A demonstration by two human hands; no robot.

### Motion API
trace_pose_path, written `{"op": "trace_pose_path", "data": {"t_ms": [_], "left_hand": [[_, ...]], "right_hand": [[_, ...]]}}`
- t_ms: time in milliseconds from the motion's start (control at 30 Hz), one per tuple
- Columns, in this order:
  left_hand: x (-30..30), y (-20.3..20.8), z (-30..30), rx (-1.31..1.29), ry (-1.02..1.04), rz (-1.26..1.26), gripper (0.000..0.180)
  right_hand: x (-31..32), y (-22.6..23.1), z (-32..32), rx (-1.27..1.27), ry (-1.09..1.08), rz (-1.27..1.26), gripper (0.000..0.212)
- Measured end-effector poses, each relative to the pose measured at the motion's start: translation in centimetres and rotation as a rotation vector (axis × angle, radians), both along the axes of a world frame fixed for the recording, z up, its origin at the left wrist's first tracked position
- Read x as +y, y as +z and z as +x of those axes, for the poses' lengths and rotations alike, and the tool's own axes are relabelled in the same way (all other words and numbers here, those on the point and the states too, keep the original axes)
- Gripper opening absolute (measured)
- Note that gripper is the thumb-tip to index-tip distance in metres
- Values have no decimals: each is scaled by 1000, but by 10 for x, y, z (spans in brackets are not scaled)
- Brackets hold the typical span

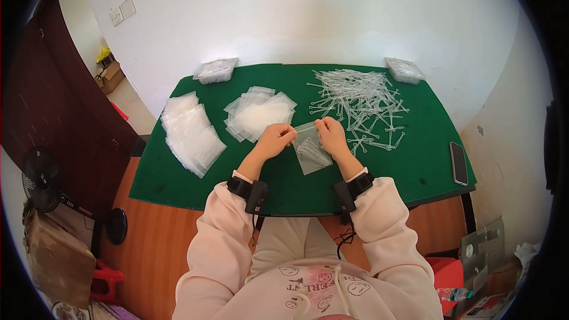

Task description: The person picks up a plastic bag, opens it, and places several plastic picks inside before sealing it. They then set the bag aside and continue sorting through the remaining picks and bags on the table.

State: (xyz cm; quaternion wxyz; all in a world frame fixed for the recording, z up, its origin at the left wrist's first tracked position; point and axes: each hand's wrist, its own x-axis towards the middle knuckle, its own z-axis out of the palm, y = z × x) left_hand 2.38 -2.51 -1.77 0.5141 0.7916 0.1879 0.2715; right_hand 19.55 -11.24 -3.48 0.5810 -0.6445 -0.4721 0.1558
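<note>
Between my hands, over the near middle of the green-covered table, is a clear zip bag with several thin clear sticks inside. My left hand pinches the bag's top left corner. At the top right corner my right hand grips it, fingers closed. Beyond my right hand spreads a loose pile of clear plastic sticks with small looped ends. Just past my left hand lies a heap of flat clear bags. Farther left, overlapping bags form a long row; whether all are filled I cannot tell.
Clear packs stand at the back left corner and the back right corner of the table. A phone lies near the right edge. On the floor at left are a black fan and a cardboard box.
</note>
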Motion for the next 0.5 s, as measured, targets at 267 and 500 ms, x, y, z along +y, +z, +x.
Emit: {"op": "trace_pose_path", "data": {"t_ms": [267,500], "left_hand": [[6,-6,-10,98,112,244,18],[-8,2,-3,109,12,466,17]], "right_hand": [[-10,9,-11,-277,52,50,15],[-20,17,-23,-725,137,186,8]]}}
